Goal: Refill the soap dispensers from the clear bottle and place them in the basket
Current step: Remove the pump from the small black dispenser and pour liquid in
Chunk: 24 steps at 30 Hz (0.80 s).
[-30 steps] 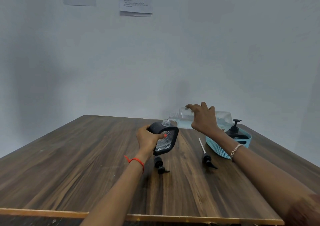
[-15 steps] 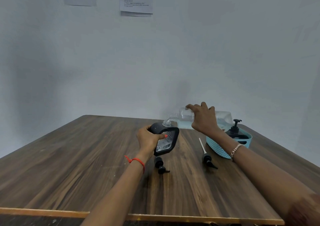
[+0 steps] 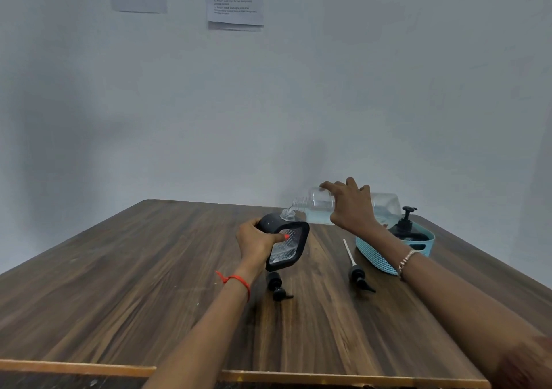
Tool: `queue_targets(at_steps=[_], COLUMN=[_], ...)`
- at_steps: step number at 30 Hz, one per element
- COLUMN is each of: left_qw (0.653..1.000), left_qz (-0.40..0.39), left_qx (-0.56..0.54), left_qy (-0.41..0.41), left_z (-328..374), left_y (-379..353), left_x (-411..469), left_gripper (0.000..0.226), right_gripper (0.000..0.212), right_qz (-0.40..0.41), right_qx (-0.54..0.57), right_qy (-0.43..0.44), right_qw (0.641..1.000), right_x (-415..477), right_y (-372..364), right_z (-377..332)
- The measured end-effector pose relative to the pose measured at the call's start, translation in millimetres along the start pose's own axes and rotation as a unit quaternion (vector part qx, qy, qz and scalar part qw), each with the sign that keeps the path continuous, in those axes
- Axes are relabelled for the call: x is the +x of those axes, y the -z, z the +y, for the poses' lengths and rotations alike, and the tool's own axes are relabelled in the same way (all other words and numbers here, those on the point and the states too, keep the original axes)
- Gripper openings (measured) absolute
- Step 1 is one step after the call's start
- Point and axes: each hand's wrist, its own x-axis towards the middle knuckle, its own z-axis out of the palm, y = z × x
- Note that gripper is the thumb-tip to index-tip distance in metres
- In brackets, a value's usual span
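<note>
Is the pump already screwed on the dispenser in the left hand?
No, the dispenser neck is open under the clear bottle, and two pumps lie on the table.

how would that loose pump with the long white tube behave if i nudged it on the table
The loose pump lies on its side on the table, so it would probably slide or pivot rather than tip. It looks light. Its thin tube likely flexes if pressed.
</note>
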Motion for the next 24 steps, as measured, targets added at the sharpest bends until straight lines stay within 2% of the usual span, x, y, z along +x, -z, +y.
queue_targets(at_steps=[24], left_qw=[1.000], left_qz=[0.006], left_qx=[0.011], left_qy=[-0.002], left_z=[1.2], left_y=[0.2], left_x=[-1.2], left_gripper=[0.049], right_gripper=[0.065], right_qz=[0.000], right_qx=[-0.004], right_qy=[-0.002], right_qw=[1.000], right_x=[-2.4], right_y=[2.2], right_z=[0.2])
